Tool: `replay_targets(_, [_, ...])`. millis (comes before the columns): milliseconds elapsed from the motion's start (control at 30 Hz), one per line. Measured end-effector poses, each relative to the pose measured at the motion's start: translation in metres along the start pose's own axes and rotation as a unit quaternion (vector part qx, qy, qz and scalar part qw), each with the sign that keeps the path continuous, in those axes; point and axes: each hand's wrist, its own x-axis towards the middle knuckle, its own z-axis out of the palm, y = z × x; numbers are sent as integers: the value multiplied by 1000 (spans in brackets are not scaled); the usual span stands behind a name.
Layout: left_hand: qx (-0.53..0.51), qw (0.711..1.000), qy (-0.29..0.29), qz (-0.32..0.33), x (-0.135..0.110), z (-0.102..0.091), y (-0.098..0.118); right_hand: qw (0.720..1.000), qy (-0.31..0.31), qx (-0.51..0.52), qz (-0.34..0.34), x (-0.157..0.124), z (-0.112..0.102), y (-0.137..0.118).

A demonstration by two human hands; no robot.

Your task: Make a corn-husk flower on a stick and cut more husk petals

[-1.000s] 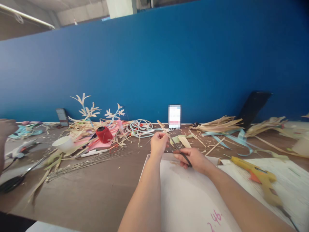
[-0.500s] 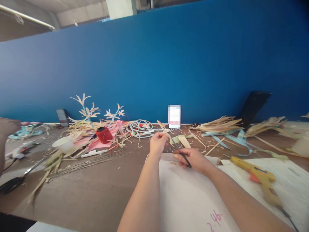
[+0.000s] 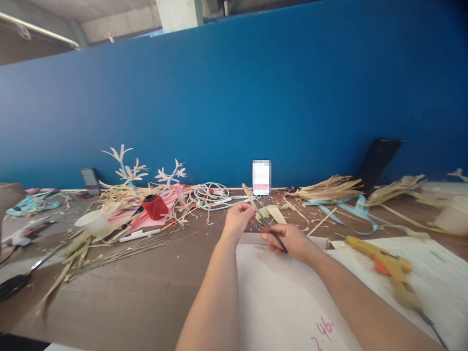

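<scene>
My left hand (image 3: 237,222) is closed in a pinch on a thin strip of dried husk (image 3: 250,194) that points up and away from me. My right hand (image 3: 287,239) is wrapped round the dark handle of a pair of scissors (image 3: 278,240). The blades reach toward the strip beside my left fingers; whether they touch it I cannot tell. Both hands are over the far edge of a white box lid or board (image 3: 278,287) with pink handwriting. Pale husk pieces (image 3: 277,214) lie just beyond my hands.
A yellow glue gun (image 3: 387,265) lies on paper at the right. Husk bundles (image 3: 325,187) and blue ribbon are behind it. Left are a red thread spool (image 3: 155,207), a white cup (image 3: 91,222), wires and husk flowers (image 3: 131,170). A phone (image 3: 262,178) leans on the blue partition. Another person's arm (image 3: 7,200) shows far left.
The view has shifted slightly, so most things sit a little further left. The husk strip stands a bit more to the right against my left hand. Both hands keep their grips.
</scene>
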Motion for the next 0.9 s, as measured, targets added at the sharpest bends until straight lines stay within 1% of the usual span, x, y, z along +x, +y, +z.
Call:
replay_targets(267, [11,1000,-13,-5,-1,0,4,1000,2,-17,2,1,0,1])
replay_targets(533, [6,1000,-8,-4,0,-1,2,999,10,-32,5,-1,0,-4])
replay_targets(667, [7,1000,-1,2,0,-1,1,1000,8,-26,5,-1,0,-3])
replay_targets(900, [13,1000,-10,1,0,-2,1,1000,12,-21,6,1,1,-1])
